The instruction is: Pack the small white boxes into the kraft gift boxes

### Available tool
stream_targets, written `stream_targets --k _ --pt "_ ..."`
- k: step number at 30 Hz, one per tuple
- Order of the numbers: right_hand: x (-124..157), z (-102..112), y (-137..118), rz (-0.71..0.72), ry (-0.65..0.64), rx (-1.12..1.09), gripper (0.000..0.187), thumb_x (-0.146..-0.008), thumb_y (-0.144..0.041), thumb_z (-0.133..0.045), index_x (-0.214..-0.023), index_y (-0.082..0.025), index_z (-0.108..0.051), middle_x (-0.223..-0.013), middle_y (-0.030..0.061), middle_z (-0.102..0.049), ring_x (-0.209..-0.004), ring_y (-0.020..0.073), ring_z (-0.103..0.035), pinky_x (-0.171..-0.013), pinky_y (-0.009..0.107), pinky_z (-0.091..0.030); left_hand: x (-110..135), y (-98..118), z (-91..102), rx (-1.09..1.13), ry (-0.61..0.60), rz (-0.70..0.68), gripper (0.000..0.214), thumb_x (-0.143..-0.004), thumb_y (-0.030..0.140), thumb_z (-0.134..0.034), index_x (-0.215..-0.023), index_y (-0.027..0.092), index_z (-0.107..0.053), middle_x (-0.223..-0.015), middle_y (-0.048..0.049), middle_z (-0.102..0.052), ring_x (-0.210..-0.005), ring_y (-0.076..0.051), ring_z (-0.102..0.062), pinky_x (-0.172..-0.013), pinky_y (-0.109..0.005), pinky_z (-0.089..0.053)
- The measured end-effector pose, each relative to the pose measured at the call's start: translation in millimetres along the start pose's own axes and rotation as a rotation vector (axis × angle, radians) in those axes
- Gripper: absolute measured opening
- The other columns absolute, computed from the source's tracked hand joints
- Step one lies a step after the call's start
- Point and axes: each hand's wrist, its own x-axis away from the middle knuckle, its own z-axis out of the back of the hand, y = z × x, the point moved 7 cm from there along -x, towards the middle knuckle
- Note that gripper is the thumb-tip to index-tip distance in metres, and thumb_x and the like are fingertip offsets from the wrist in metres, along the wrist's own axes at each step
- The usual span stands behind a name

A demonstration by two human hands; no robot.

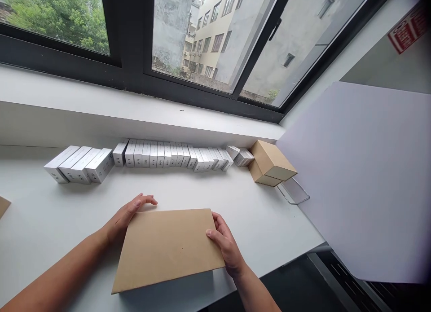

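A brown cardboard box (170, 249) is in front of me, its broad plain face turned up and its near edge raised above a grey-blue shadow. Its sides and underside are hidden, so I cannot tell how deep it is. My right hand (226, 243) grips the right edge, the thumb on top and the fingers wrapped behind. At the far left corner is my left hand (133, 211), with fingers stretched out over the table and the palm beside the box's edge. Whether that palm touches the box is hard to tell.
Along the wall stands a row of small white boxes (158, 155), with several more white boxes (81, 164) at left. Two brown boxes (272, 164) sit at the right end near a wire stand (296, 195). A large white panel (363, 177) borders the table's (269, 226) right side.
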Motion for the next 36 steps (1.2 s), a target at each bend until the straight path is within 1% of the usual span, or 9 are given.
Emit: stream_targets --k 4,6,9,11,17,20,23,28,36 --pt "0 -3 -4 -0.045 -0.082 -0.029 0.053 -0.072 -0.036 -0.082 -0.120 -0.024 -0.063 -0.127 0.0078 -0.066 -0.121 0.0304 -0.060 -0.106 0.047 -0.045 1 4 -6.2 0.120 -0.121 -0.026 0.077 -0.093 0.072 -0.015 -0.116 0.027 -0.072 -0.138 -0.0072 -0.065 -0.158 -0.038 -0.016 -0.128 -0.054 0.002" --pt "0 -5 -6 -0.055 -0.107 -0.025 0.057 -0.070 -0.034 -0.082 -0.123 -0.025 -0.062 -0.131 0.0076 -0.064 -0.123 0.0304 -0.058 -0.108 0.047 -0.044 2 8 -11.5 0.256 -0.198 -0.002 0.081 -0.090 0.078 -0.016 -0.114 0.025 -0.072 -0.127 -0.0101 -0.070 -0.149 -0.039 -0.035 -0.127 -0.055 -0.015" --pt "1 -9 -6 -0.076 -0.118 -0.026 0.062 -0.071 -0.034 -0.081 -0.129 -0.026 -0.060 -0.132 0.0074 -0.063 -0.122 0.0307 -0.059 -0.104 0.047 -0.047 6 9 -22.4 0.590 -0.297 0.127 0.086 -0.083 0.089 -0.026 -0.115 0.022 -0.069 -0.115 -0.0145 -0.072 -0.111 -0.040 -0.065 -0.095 -0.054 -0.052" --pt "3 -9 -3 -0.069 -0.076 -0.024 0.061 -0.074 -0.037 -0.078 -0.131 -0.027 -0.058 -0.130 0.0074 -0.064 -0.116 0.0306 -0.061 -0.096 0.045 -0.051 6 11 -26.8 0.714 -0.311 0.155 0.083 -0.080 0.089 -0.034 -0.110 0.020 -0.069 -0.107 -0.0138 -0.072 -0.089 -0.033 -0.069 -0.077 -0.044 -0.055" --pt "33 17 16 0.149 0.293 0.217 0.041 -0.090 -0.064 -0.061 -0.097 -0.023 -0.061 -0.110 0.0090 -0.065 -0.097 0.0280 -0.063 -0.078 0.039 -0.052 0 7 -15.3 0.553 -0.083 0.223 0.060 -0.090 0.073 -0.041 -0.104 0.022 -0.069 -0.098 -0.0088 -0.072 -0.082 -0.027 -0.067 -0.070 -0.036 -0.052" --pt "64 16 29 0.352 0.382 0.503 0.063 -0.073 -0.080 -0.070 -0.100 -0.023 -0.063 -0.117 0.0133 -0.064 -0.113 0.0375 -0.058 -0.094 0.050 -0.049 -1 10 -11.6 0.484 -0.069 0.229 0.053 -0.092 0.066 -0.043 -0.100 0.022 -0.070 -0.098 -0.0074 -0.073 -0.086 -0.026 -0.066 -0.073 -0.034 -0.051" --pt "89 10 39 0.485 0.530 0.733 0.064 -0.059 -0.070 -0.088 -0.101 -0.026 -0.069 -0.110 0.0122 -0.067 -0.120 0.0424 -0.054 -0.114 0.062 -0.031 -2 11 -10.9 0.469 -0.075 0.228 0.047 -0.093 0.060 -0.043 -0.097 0.022 -0.071 -0.092 -0.0055 -0.071 -0.081 -0.024 -0.065 -0.071 -0.034 -0.050" --pt "90 10 46 0.369 0.626 0.738 0.036 -0.070 -0.056 -0.088 -0.088 -0.032 -0.068 -0.101 0.0094 -0.068 -0.114 0.0403 -0.055 -0.116 0.062 -0.028 -3 9 -8.8 0.455 -0.023 0.216 0.046 -0.092 0.057 -0.038 -0.093 0.022 -0.068 -0.085 -0.0050 -0.068 -0.075 -0.024 -0.062 -0.067 -0.036 -0.051" --pt "89 19 43 0.194 0.665 0.735 0.038 -0.070 -0.061 -0.084 -0.082 -0.031 -0.065 -0.095 0.0099 -0.062 -0.106 0.0384 -0.044 -0.094 0.049 -0.039 -6 9 -6.3 0.403 0.049 0.177 0.044 -0.094 0.052 -0.032 -0.086 0.022 -0.064 -0.084 -0.0047 -0.067 -0.075 -0.024 -0.062 -0.065 -0.036 -0.051"
